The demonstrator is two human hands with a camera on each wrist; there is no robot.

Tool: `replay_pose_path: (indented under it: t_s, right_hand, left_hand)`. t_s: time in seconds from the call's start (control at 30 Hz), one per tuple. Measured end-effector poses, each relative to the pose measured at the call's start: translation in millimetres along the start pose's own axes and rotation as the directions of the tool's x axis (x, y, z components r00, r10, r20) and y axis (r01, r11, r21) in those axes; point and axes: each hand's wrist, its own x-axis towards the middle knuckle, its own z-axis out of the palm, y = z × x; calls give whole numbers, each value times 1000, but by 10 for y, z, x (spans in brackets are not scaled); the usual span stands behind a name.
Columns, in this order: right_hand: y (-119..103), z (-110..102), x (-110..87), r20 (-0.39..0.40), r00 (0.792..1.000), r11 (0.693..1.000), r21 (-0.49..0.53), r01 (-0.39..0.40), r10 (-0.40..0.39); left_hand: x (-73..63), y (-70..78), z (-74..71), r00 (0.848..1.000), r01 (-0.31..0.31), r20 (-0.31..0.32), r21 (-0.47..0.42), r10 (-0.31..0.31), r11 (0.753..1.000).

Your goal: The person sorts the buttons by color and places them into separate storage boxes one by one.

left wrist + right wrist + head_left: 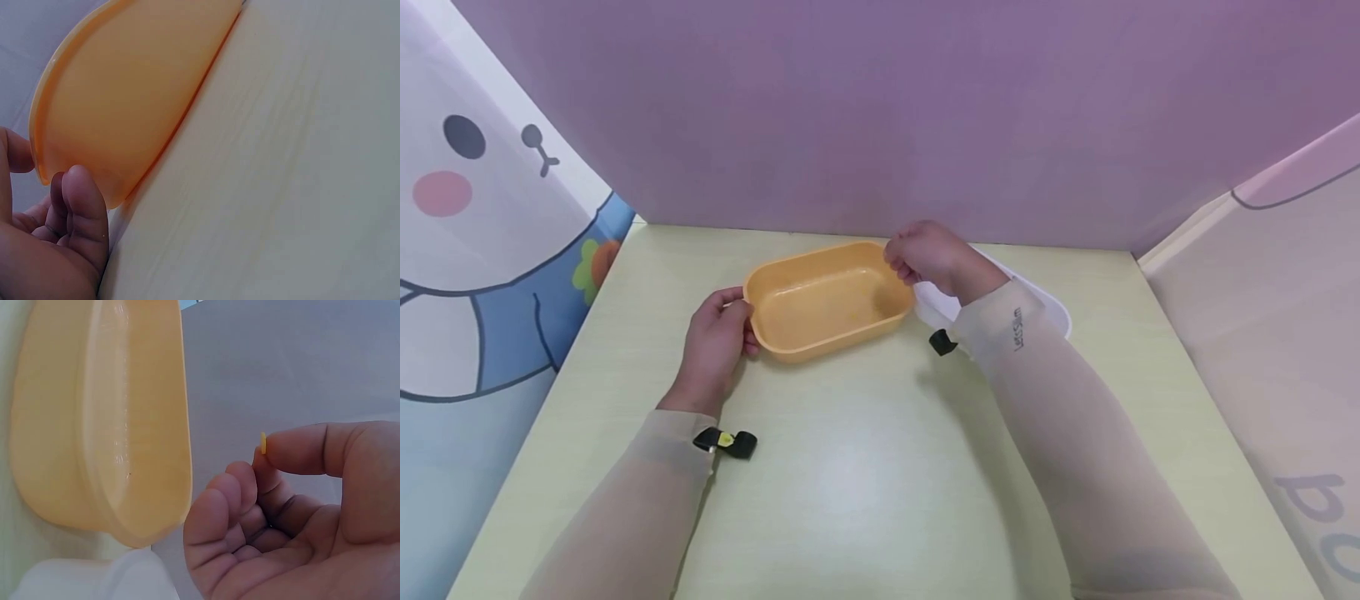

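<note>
A yellow-orange oblong plastic basin (pixel 827 308) with rounded corners sits on the table, its inside bare. My left hand (pixel 715 342) holds it at its left end, with curled fingers (pixel 84 200) close against the outer wall in the left wrist view. Above the basin's right end is my right hand (pixel 932 258). Between its thumb and index finger it pinches a small thin yellow piece (pixel 263 443), whose kind is too small to make out; the other fingers are curled in. A white container (pixel 1037 300) lies to the right, partly hidden by my right hand and sleeve.
The pale yellow table (pixel 835 483) meets a purple panel (pixel 880 117) right behind the basin. A panel with a cartoon print (pixel 497 250) stands along the left side, and a pale panel (pixel 1262 333) along the right.
</note>
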Motion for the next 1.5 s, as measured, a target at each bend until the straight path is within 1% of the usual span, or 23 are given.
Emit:
replay_pose_path:
  t_s: [0.4,0.7,1.03,1.23,1.5]
  right_hand:
    - [22,-12,-22,-17,1000,1000,-23,1,-1]
    - [54,-38,-52,-5,1000,1000,1,6,-6]
    - [136,-51,-84,-7,1000,1000,-8,5,-5]
    - [186,-58,-112,-6,1000,1000,-2,20,-20]
    - [238,-45,-167,-12,999,999,0,33,-33]
  left_hand:
    - [-13,14,8,1000,-7,2,9,7,1000]
    - [-9,21,4,1000,-6,2,-3,6,1000]
    - [-2,24,-15,1000,-2,10,7,1,1000]
    - [-28,41,-4,1000,-9,9,-16,9,1000]
    - [-17,43,-13,1000,-16,9,-5,16,1000]
